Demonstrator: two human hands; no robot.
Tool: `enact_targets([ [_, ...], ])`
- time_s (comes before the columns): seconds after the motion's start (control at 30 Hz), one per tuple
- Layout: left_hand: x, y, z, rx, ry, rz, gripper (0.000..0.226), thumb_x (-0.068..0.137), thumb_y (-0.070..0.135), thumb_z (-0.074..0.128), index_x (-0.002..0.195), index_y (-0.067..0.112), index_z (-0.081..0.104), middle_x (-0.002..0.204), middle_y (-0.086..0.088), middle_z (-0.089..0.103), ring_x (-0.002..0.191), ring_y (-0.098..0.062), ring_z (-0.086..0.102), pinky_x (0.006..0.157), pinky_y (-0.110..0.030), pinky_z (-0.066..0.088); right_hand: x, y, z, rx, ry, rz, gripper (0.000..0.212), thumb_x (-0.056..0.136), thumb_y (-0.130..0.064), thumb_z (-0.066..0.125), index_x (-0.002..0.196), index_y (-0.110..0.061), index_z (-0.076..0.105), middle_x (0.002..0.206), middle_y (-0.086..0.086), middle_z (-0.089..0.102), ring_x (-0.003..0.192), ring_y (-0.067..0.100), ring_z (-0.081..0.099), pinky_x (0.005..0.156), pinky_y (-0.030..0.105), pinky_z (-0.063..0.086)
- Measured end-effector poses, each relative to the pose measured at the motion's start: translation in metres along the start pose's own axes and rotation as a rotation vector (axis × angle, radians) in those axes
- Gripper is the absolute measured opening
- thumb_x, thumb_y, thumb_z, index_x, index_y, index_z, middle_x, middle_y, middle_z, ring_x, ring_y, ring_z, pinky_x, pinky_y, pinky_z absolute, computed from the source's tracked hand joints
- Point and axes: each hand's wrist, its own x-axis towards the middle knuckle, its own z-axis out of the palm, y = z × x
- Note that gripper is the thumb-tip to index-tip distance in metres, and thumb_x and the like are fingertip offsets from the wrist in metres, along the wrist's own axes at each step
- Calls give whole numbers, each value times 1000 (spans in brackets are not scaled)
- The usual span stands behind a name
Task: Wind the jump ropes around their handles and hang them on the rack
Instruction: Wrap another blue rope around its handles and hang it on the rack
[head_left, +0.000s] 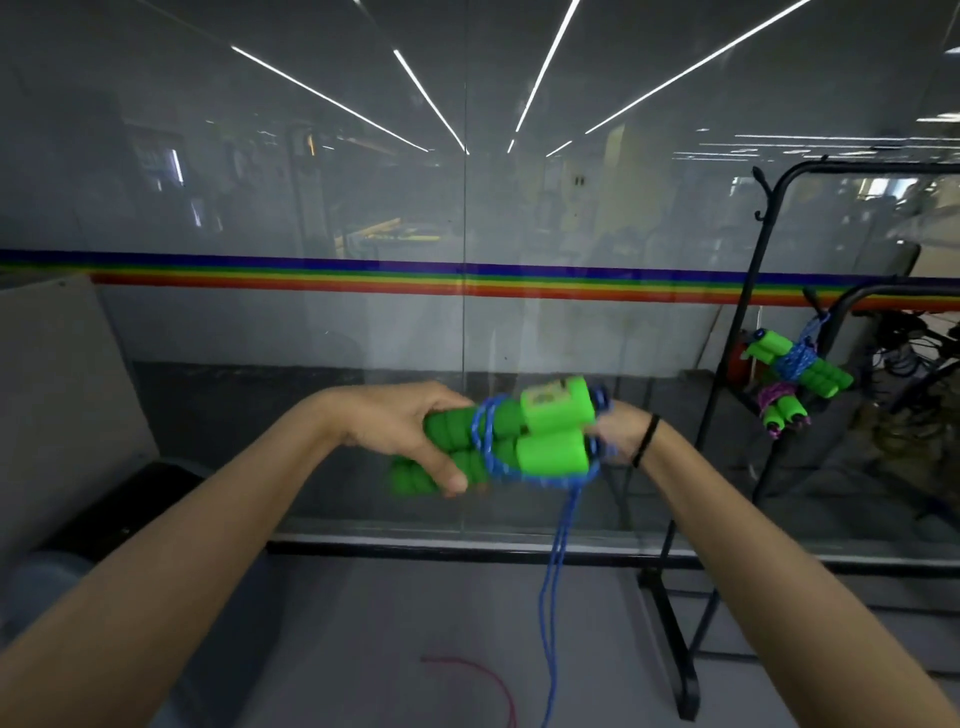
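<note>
Between my two hands, at chest height, lie the two green handles (540, 431) of a jump rope, side by side and roughly level. My left hand (415, 436) grips their ribbed foam ends, fingers curled over the top and thumb pressed underneath, so both handles are clamped together. The foam tips below my thumb are smeared by motion blur. My right hand (618, 431) sits behind the thick butt ends, and those ends hide nearly all its fingers. Loops of the blue rope (558, 545) cross in front of it, but I cannot tell whether it pinches the rope or is simply close to it. A black band (647, 439) circles that wrist.

A few turns of the blue rope wrap the handles near their middle, and a doubled length hangs straight down from the butt ends and runs off the lower edge. Near it a thin red cord (488, 680) curves on the grey floor, its far end also cut off.

To my right stands a black metal rack (727, 364), partly out of frame. Two wound bundles hang from a hook on its lower bar: a blue-roped jump rope (795, 364) and, below it, a purple-roped one (779, 410). Ahead, a glass wall (311, 338) with a rainbow stripe (363, 278) shows only dim reflections.
</note>
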Motion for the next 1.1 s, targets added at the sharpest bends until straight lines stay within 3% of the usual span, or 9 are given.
enact_targets([
  [0.13,7,-18,-3,-456,448,129,24,77,1,66,101,4,63,85,-9,73,67,-23,67,61,-30,57,12,22,32,18,287,17,40,91,-45,41,65,-17,53,38,-11,37,35,2,27,36,13,23],
  [0.27,29,-31,-2,-258,663,-29,24,74,12,75,93,7,60,77,-10,70,63,-27,69,59,-34,58,9,6,50,-566,384,2,38,98,-30,37,72,-17,62,48,-9,49,46,0,45,52,16,35],
  [0.43,30,-36,5,602,592,-145,25,72,32,74,91,24,61,90,-2,66,91,-26,65,74,-32,48,1,-28,36,-1136,138,106,29,93,-35,45,67,-25,55,68,-2,54,71,16,49,68,29,38],
  [0.6,36,-19,18,945,292,-72,26,75,30,70,99,28,62,99,-1,68,97,-24,63,70,-29,39,8,-46,11,-1052,-61,19,23,83,-34,63,88,-13,72,70,-6,65,58,-2,51,59,12,35],
  [0.77,31,-13,4,581,173,113,23,69,29,78,84,20,63,61,12,54,56,2,49,56,-23,35,16,-36,-7,-388,36,-86,17,73,-8,69,63,-22,68,52,-16,64,51,-7,54,55,4,39],
  [0.83,30,-13,5,291,202,215,26,68,19,81,85,7,64,66,2,61,57,-4,53,57,-23,41,13,-22,-12,-129,102,-114,13,66,-21,73,53,-23,70,49,-15,64,46,-7,55,49,5,42],
  [0.9,30,-14,5,34,280,291,31,68,10,79,95,1,66,84,-13,70,72,-24,64,67,-33,51,11,-2,-11,87,294,-67,30,33,-44,89,39,-25,67,37,-14,57,35,-3,52,39,9,41],
  [1.03,33,-20,3,-387,443,264,28,74,-1,70,100,-3,64,90,-13,72,71,-24,69,68,-34,58,16,26,-1,95,268,-113,26,85,-36,57,67,-17,59,40,-13,37,37,2,25,37,12,21],
  [1.1,37,-25,5,-434,517,185,27,75,3,70,101,-5,63,90,-17,70,67,-24,68,65,-33,59,14,27,7,0,282,-46,29,87,-37,45,72,-15,56,44,-12,35,41,4,24,39,13,20],
])
